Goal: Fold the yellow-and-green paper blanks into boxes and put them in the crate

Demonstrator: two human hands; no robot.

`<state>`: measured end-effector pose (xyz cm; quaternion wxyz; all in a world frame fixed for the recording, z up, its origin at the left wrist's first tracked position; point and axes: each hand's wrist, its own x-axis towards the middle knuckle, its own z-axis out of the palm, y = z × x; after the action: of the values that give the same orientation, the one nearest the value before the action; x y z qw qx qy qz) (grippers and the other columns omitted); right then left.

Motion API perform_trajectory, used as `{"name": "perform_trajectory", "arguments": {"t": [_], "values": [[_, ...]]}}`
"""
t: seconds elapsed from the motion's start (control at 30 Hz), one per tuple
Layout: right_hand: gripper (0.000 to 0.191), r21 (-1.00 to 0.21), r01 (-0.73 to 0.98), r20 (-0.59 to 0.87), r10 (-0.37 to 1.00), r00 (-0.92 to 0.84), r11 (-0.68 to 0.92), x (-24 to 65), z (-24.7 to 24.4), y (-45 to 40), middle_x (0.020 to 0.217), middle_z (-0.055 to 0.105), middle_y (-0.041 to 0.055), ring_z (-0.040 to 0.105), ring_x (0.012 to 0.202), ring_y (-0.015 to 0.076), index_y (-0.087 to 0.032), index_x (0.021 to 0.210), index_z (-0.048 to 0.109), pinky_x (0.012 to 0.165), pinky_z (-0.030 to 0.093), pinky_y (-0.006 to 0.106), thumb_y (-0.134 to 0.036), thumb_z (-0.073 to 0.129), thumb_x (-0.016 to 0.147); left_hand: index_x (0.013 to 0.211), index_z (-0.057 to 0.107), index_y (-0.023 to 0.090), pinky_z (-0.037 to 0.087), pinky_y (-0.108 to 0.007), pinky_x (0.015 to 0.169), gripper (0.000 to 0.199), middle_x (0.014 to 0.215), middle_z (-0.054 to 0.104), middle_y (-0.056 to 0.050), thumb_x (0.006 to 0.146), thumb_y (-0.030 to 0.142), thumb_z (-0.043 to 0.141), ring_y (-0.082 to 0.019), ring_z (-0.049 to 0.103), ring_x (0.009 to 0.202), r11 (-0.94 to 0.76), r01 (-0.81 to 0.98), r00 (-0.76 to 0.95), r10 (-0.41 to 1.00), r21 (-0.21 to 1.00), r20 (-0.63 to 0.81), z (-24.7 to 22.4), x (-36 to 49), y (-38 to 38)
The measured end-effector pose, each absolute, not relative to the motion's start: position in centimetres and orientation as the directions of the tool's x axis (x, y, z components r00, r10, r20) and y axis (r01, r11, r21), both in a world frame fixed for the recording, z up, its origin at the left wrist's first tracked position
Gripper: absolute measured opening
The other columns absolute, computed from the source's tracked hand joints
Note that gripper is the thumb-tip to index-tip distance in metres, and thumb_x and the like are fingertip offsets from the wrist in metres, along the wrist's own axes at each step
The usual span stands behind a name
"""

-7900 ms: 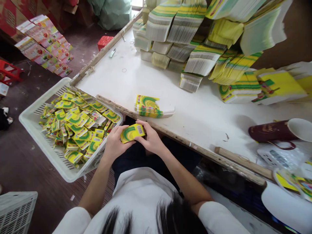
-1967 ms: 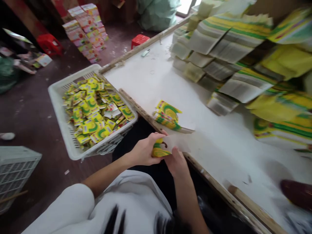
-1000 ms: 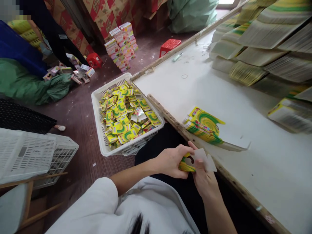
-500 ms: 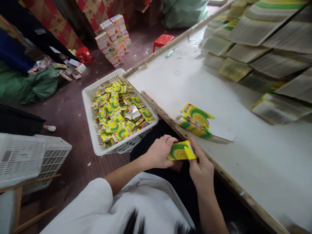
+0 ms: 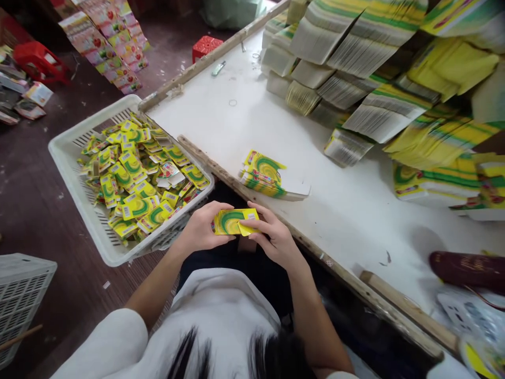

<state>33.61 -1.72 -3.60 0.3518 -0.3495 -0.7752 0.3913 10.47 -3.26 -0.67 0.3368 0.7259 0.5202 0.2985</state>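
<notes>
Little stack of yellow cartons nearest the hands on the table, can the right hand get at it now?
Probably yes: the stack lies just past the wooden edge from the right hand, nothing tall between, though its grip would need to leave the small yellow box.

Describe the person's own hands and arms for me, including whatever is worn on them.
The left hand and right hand are ungloved, and no ring can be made out on the fingers. The forearms are bare, with no watch or bracelet visible. The left sleeve is white and short.
</notes>
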Motion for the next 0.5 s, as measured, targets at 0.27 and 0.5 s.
{"name": "perform_trajectory", "arguments": {"t": [0.27,0.5], "values": [[0.026,-0.867,0.268,0.229,0.814,-0.533,0.42,32.9,-3.3,-1.1,0.146,0.052,0.0158,0.058,0.129,0.0271,-0.023,0.118,0.071,0.105,0.052,0.047,-0.028,0.057,0.097,0.12,0.059,0.021,0.053,-0.037,0.091,0.055,0.114,0.068,-0.008,0.07,0.029,0.081,-0.024,0.066,0.102,-0.231,0.585,0.26,0.961,0.778,0.091,-1.2,9.9,-3.5],[0.036,-0.914,0.238,0.202,0.878,-0.434,0.328,31.3,-3.6,-1.4,0.144,0.054,0.0148,0.055,0.133,0.0276,-0.023,0.129,0.062,0.108,0.049,0.047,-0.029,0.063,0.093,0.122,0.059,0.019,0.052,-0.037,0.094,0.056,0.116,0.068,-0.008,0.071,0.028,0.08,-0.024,0.066,0.105,-0.28,0.602,0.258,0.954,0.748,0.15,-1.3,9.8,-3.2]]}}
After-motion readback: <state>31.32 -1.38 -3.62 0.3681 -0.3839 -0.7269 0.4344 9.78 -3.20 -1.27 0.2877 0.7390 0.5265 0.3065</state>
